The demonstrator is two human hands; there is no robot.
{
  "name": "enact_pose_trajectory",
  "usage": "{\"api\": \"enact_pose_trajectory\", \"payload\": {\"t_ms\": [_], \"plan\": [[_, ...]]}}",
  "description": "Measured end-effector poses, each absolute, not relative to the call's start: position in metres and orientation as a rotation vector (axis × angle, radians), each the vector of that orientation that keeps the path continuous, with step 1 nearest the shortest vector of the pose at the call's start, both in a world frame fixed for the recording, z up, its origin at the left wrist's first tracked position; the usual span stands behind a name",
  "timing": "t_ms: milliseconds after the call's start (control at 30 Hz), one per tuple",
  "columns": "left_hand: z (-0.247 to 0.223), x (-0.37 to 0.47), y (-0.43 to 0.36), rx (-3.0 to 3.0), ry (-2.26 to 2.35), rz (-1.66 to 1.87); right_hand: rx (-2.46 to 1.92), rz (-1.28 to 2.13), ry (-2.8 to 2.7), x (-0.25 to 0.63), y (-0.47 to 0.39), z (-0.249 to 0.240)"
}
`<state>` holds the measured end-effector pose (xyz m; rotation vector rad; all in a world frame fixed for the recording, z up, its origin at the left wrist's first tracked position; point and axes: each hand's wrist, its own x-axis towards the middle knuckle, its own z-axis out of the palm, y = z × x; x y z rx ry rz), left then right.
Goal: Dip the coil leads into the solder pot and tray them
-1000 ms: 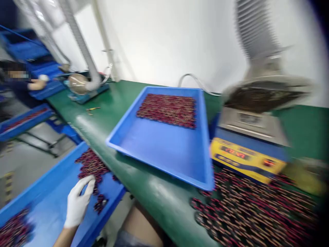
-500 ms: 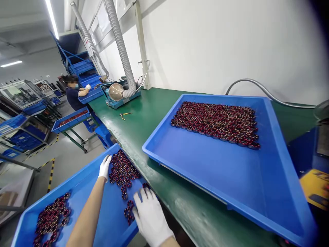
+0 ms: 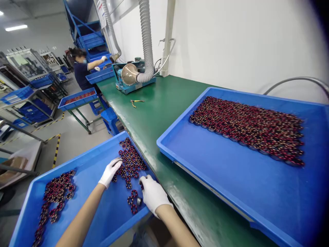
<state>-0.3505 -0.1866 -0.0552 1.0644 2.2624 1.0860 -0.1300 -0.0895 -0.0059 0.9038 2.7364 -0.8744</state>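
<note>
A blue tray (image 3: 95, 192) lies low at the left, below the bench edge, with dark red ring-shaped parts (image 3: 130, 157) in a cluster at its right side. My left hand (image 3: 111, 172), in a white glove, rests at that cluster's left edge, its fingers curled together over parts. My right hand (image 3: 153, 193), also gloved, is at the tray's right side with fingers bent around a dark ring part, mostly hidden. A few loose rings (image 3: 133, 207) and one grey part (image 3: 139, 201) lie just left of it. Another group of rings (image 3: 58, 192) sits at the tray's left.
On the green bench (image 3: 164, 103) stands a large blue tray (image 3: 218, 161) with packed rows of rings (image 3: 252, 127). Beyond are pliers (image 3: 137, 101), a machine with a hose (image 3: 130, 73), a blue stool (image 3: 110, 120) and a person (image 3: 81, 70) at another tray.
The view has shifted right. My left hand has moved down along the cluster's edge; my right hand has closed its fingers at a ring. A grey part now shows among the loose rings.
</note>
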Motion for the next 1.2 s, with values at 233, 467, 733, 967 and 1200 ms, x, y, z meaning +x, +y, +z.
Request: {"api": "enact_pose_trajectory", "payload": {"t_ms": [233,467,733,967,1200], "plan": [[-0.046,-0.31,-0.251,1.362,2.373,0.674,0.841,-0.802,2.649,-0.14,-0.106,0.0],[-0.07,-0.298,-0.272,1.507,2.49,0.418,0.805,-0.756,2.591,-0.158,-0.117,-0.001],[-0.081,-0.306,-0.244,1.556,2.597,0.387,0.874,-0.685,2.58,-0.161,-0.116,0.008],[-0.08,-0.293,-0.223,1.548,2.685,0.439,0.939,-0.665,2.571,-0.146,-0.103,0.004],[-0.085,-0.292,-0.215,1.496,2.8,0.49,0.888,-0.732,2.41,-0.164,-0.111,-0.003]]}}
